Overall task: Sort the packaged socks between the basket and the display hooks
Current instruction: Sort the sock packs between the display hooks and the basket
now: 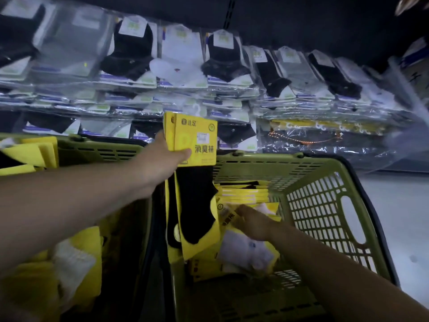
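My left hand (160,156) grips a small stack of yellow-carded black sock packs (195,182) by their top cards, holding them upright above the green basket (325,205). My right hand (253,223) reaches down into that basket and rests on a yellow pack of white socks (246,249) among several loose packs; whether its fingers pinch a pack is unclear. Rows of clear-bagged black, white and grey socks (181,66) hang on the display hooks across the top.
A second green basket (99,149) with yellow sock packs stands at the left. More yellow packs with white socks (74,263) lie at the lower left. Pale floor (399,217) shows to the right of the basket.
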